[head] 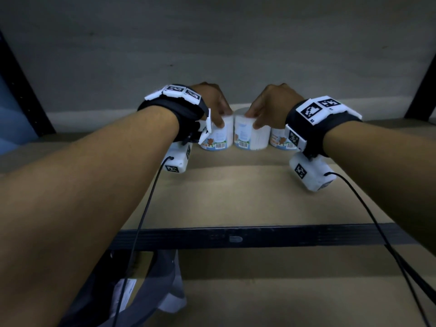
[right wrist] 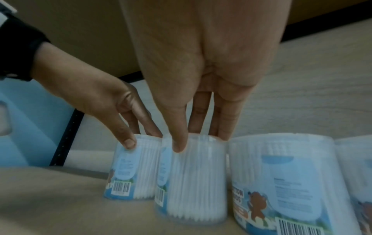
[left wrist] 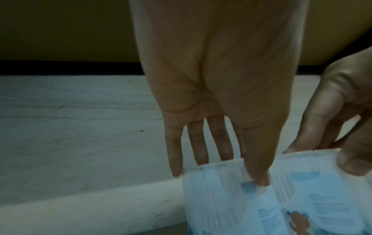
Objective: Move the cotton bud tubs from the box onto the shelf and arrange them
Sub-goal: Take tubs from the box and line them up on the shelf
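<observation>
Nearest thing in the head view is the dark front rail [head: 236,238] of the shelf [head: 236,192], with two black cables [head: 141,223] trailing over it from the wrist cameras. Past that it's just bare brown board, and then the tubs lined up in a row at the back, right against the pale wall [head: 212,55].

All the tubs stand upright, long axis vertical, lids up. They're clear plastic and packed with cotton buds standing on end, so you see white sticks running top to bottom through the sides. Labels face roughly forward: barcodes low down, a little cartoon bear on some.

The left hand [head: 213,102] comes down from above on the left tub [head: 215,138], thumb on the front near the top and fingers [left wrist: 201,143] behind the rim, so it's pinching that tub from the top. The right hand [head: 271,105] does the same to the middle tub [head: 251,135]: thumb pressed on the front face, fingers dropped behind the lid. Those two tubs sit just beside each other, touching or nearly so, can't tell which.

To the right of the middle one is a third tub [right wrist: 281,179], bear and barcode facing out, nobody touching it, and the right wrist view catches the edge of a fourth tub [right wrist: 356,182] past that.

Far left there's a black upright post [head: 21,86] with something blue [head: 11,119] behind it.
</observation>
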Tool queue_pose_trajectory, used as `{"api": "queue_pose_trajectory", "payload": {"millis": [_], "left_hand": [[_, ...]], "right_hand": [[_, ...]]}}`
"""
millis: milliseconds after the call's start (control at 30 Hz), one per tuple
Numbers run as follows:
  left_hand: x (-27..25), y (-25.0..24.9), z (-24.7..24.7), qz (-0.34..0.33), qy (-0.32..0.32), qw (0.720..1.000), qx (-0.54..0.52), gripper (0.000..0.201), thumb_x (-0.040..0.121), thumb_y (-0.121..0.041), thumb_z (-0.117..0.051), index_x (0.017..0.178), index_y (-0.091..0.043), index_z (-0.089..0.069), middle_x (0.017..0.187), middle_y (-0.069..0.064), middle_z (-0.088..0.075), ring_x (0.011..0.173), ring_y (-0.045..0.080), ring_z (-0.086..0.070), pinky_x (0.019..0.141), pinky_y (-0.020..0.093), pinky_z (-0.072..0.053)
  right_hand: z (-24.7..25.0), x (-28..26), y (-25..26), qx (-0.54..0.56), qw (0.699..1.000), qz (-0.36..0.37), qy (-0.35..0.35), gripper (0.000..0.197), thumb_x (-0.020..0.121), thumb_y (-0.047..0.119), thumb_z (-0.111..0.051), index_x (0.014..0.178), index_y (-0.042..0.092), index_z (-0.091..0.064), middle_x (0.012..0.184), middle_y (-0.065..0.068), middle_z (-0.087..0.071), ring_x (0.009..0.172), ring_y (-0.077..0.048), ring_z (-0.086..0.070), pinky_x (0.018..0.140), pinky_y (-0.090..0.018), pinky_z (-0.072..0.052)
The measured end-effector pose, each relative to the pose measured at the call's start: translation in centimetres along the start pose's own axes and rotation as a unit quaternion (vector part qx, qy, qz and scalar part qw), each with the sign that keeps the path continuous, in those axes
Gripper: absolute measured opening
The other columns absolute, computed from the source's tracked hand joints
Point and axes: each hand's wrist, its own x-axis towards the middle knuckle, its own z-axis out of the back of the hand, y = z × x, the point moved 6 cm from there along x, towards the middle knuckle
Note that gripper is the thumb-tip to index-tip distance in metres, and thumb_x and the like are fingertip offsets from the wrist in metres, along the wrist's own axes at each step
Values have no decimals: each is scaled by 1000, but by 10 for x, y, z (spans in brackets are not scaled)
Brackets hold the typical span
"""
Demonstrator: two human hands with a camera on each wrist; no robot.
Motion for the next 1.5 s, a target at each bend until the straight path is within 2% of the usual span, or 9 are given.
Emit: {"api": "queue_pose_trajectory", "payload": {"millis": [200, 333, 500, 700, 833, 1067, 1233, 1400, 1500], "left_hand": [[-13, 3, -8, 7, 13, 1000, 10, 64, 82, -23, -79, 141, -23, -56, 140, -2, -57, 121, 18, -57, 86, 16, -34], [-30, -2, -8, 7, 3, 1000, 25, 76, 83, -16, -77, 150, -23, -43, 145, 6, -49, 127, 23, -51, 83, 16, -33], [-58, -14, -1, 7, -13, 1000, 23, 72, 83, -24, -75, 148, -29, -44, 145, 2, -47, 129, 21, -50, 92, 20, -37], [-97, -39, 14, -21, -50, 998, 22, 65, 81, -26, -76, 142, -30, -52, 139, 2, -52, 120, 20, -55, 85, 20, -38], [-123, -59, 16, -44, -59, 997, 24, 58, 83, -31, -73, 138, -33, -55, 137, -10, -54, 113, 12, -59, 79, 19, -35], [-151, -87, 7, -98, -30, 995, -7, 56, 83, -34, -75, 135, -28, -57, 134, -9, -57, 106, 14, -63, 81, 25, -45], [-166, -105, -3, -126, -21, 992, -1, 52, 82, -41, -74, 130, -28, -60, 126, -9, -58, 100, 12, -63, 91, 33, -51], [-177, -121, -19, -147, -21, 989, -19, 40, 83, -45, -73, 120, -34, -63, 117, -12, -58, 94, 9, -63, 85, 27, -50], [-186, -130, -32, -164, -33, 984, -69, 31, 79, -45, -75, 106, -34, -65, 103, -14, -59, 84, 8, -63, 80, 31, -53]], "right_hand": [[-1, -11, -6, 28, 999, -1, 33, 47, 80, 15, -75, 125, 26, -67, 127, 7, -63, 117, -11, -57, 87, -14, -35], [14, -29, -8, 36, 999, 4, 0, 54, 83, 22, -74, 134, 28, -57, 139, 3, -54, 124, -15, -52, 91, -14, -32], [31, -65, -13, 71, 997, -21, -3, 45, 79, 25, -78, 121, 34, -65, 126, 5, -63, 106, -13, -61, 88, -18, -42], [42, -110, -1, 39, 999, 2, 4, 41, 80, 30, -77, 119, 34, -66, 113, 9, -67, 93, -7, -61, 82, -19, -41], [42, -135, 0, 60, 998, 3, -9, 37, 79, 32, -78, 114, 34, -68, 111, 11, -68, 84, -1, -57, 79, -18, -37], [51, -165, 2, 62, 998, 15, -3, 34, 78, 30, -79, 109, 35, -68, 105, 12, -68, 81, -1, -58, 80, -21, -41], [53, -184, -2, 58, 998, 10, -5, 33, 76, 34, -80, 107, 39, -68, 100, 15, -68, 78, 3, -55, 82, -23, -45], [49, -210, -4, 65, 998, 6, 1, 26, 76, 36, -80, 99, 39, -68, 84, 17, -67, 76, 5, -56, 77, -23, -47], [41, -230, -3, 81, 997, 14, 10, 22, 75, 32, -80, 93, 35, -68, 76, 16, -66, 68, 3, -57, 71, -20, -45]]}}
